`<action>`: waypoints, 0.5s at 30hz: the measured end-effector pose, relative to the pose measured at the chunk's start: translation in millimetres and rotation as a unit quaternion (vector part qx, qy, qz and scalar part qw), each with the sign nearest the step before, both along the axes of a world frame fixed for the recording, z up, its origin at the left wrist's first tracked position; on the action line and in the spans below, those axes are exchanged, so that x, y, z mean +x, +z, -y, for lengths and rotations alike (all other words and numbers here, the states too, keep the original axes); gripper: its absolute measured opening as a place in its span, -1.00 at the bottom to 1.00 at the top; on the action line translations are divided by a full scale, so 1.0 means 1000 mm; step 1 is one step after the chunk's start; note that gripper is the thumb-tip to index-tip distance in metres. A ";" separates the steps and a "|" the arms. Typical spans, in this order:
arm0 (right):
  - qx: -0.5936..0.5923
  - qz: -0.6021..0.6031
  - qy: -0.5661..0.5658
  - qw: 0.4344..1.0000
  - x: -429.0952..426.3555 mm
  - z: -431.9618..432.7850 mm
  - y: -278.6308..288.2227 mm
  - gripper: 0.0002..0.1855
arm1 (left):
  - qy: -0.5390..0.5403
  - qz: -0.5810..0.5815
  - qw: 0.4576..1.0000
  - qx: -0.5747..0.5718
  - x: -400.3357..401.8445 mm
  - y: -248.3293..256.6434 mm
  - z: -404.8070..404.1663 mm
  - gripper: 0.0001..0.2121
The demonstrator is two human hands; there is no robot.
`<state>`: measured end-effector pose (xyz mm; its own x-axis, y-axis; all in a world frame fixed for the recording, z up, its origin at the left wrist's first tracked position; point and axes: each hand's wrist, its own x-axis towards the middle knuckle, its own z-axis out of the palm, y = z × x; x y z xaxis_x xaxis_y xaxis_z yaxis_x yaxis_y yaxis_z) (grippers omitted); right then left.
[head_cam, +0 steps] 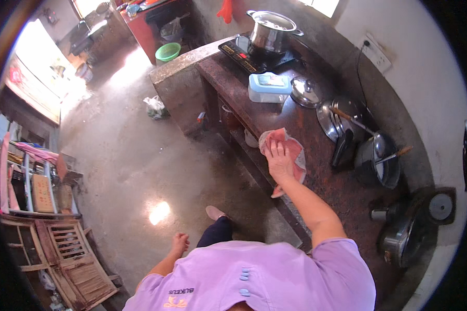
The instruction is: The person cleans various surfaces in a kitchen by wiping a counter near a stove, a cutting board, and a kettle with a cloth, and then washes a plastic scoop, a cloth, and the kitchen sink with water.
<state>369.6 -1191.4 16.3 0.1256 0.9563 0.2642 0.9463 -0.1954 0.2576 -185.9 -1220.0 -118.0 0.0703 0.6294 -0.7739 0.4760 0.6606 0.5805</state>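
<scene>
My right hand [279, 157] presses on a pink cloth [294, 145] with a pale border, which lies crumpled at the front edge of the dark stone countertop [315, 210]. One corner of the cloth hangs towards the edge. Over the floor, my left hand [180, 243] hangs beside my body with its fingers curled in; I see nothing in it. Farther along the counter stands a clear plastic box with a blue lid [269, 87]. Beside it rests a round metal pot lid [305, 91].
A steel pot [272, 33] with a glass lid stands on an induction cooker [239, 56]. Pans [336, 120], a ladle [380, 140] and a dark pot [379, 165] line the wall side. A plastic bag [155, 107] lies on the floor. Wooden cabinet [76, 264] at lower left.
</scene>
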 end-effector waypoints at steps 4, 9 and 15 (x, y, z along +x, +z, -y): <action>0.054 0.008 -0.043 0.998 -0.024 -0.089 -0.015 -0.45 | 0.093 0.001 0.995 -0.027 -0.022 0.007 -0.071 -0.71; 0.105 -0.023 -0.063 0.992 -0.048 -0.215 -0.013 -0.46 | 0.161 -0.034 0.986 -0.009 -0.080 0.020 -0.125 -0.70; 0.121 0.030 -0.100 0.987 -0.045 -0.343 -0.035 -0.45 | 0.184 -0.102 0.977 -0.011 -0.095 0.047 -0.154 -0.69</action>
<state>325.0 -848.1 -18.8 0.2828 0.8217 0.4948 0.8667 -0.4399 0.2353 -280.7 -1065.7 -71.2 -0.3160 0.5658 -0.7616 0.3083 0.8204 0.4816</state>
